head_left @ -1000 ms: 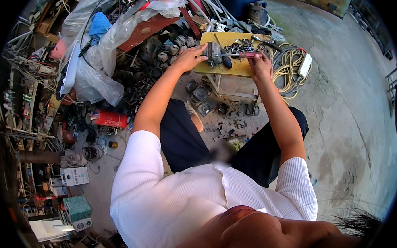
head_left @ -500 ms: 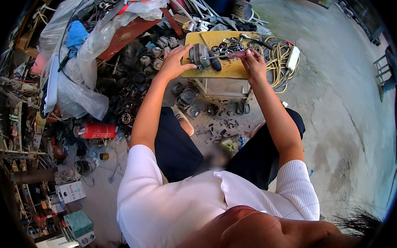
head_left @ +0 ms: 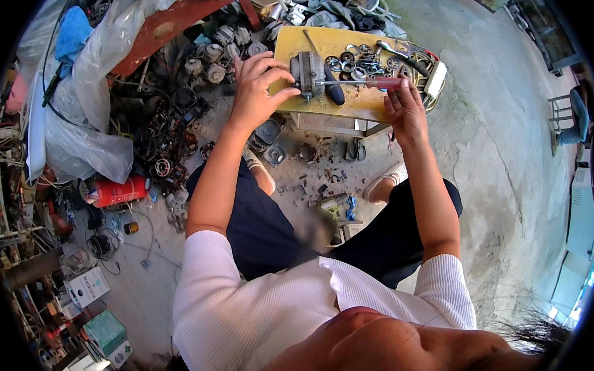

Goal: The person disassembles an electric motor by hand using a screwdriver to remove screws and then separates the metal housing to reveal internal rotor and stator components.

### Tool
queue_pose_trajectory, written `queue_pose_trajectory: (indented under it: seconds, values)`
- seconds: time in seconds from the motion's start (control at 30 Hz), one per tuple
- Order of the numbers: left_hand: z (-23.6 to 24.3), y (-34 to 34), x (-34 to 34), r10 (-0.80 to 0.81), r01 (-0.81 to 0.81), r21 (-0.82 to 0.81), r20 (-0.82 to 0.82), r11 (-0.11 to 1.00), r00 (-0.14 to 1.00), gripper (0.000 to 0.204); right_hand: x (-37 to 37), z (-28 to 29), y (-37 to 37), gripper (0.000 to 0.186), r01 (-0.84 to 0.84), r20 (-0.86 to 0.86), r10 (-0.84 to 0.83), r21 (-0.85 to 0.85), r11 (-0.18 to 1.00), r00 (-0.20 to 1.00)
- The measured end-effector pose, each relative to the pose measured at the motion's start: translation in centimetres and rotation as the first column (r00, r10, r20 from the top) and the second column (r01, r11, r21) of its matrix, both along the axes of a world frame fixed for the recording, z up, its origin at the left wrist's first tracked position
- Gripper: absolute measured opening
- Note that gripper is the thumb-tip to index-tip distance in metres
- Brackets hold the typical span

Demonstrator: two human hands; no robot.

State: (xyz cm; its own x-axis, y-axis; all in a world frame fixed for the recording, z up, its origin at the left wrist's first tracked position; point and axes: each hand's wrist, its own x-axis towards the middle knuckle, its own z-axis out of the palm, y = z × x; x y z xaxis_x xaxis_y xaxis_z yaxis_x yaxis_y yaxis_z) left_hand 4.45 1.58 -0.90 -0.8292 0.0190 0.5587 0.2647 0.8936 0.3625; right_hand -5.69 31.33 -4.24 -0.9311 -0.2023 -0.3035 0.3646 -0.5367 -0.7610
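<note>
A grey, ribbed metal motor housing [head_left: 307,74] stands on a small yellow table [head_left: 366,104]. Around its left end curl the thumb and index finger of my left hand [head_left: 258,89], their tips at the metal and the other fingers lifted apart. My right hand [head_left: 405,108] pinches the pinkish-red handle of a screwdriver [head_left: 382,83]. The screwdriver lies level, and its long steel shank reaches left to the right side of the housing. Behind the shank rests a dark-handled tool [head_left: 334,91]. A hammer [head_left: 404,58] and several metal rings [head_left: 348,65] lie further right on the tabletop.
Dismantled motor parts [head_left: 175,131] are heaped on the floor at left, near clear plastic sheeting [head_left: 90,151] and a red cylinder [head_left: 116,191]. Small scraps [head_left: 320,184] litter the floor between my feet. A white power strip [head_left: 436,78] sits by the table's right end.
The view has shifted, so the surroundings sit differently. My left thumb and index finger have drawn closer together at the housing's end. My right hand keeps the screwdriver against the housing.
</note>
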Motion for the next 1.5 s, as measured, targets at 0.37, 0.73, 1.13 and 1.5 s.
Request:
queue_pose_trajectory:
  seconds: [0.37,0.73,1.13,1.5]
  values:
    - [-1.8,0.1,0.1,0.011,-0.01,0.018,-0.025,1.0,1.0,0.024,-0.5,-1.0,-0.6,0.028,0.057,-0.023,-0.058,-0.04,0.998,0.998]
    - [-1.5,0.3,-0.8,-0.032,0.035,0.037,-0.07,0.999,0.997,0.02,-0.8,-2.1,0.3,0.033,-0.04,-0.117,0.037,-0.028,0.999,0.992]
    - [-0.6,1.0,-0.7,-0.067,0.067,-0.004,-0.002,0.998,0.998,0.019,0.0,-0.1,-0.8,0.026,0.052,0.072,-0.051,-0.02,0.998,0.996]
    - [-0.8,0.3,-0.8,-0.064,0.065,-0.055,0.008,0.996,0.998,0.018,0.1,0.1,-1.2,0.025,0.063,0.035,-0.065,0.048,0.997,0.997]
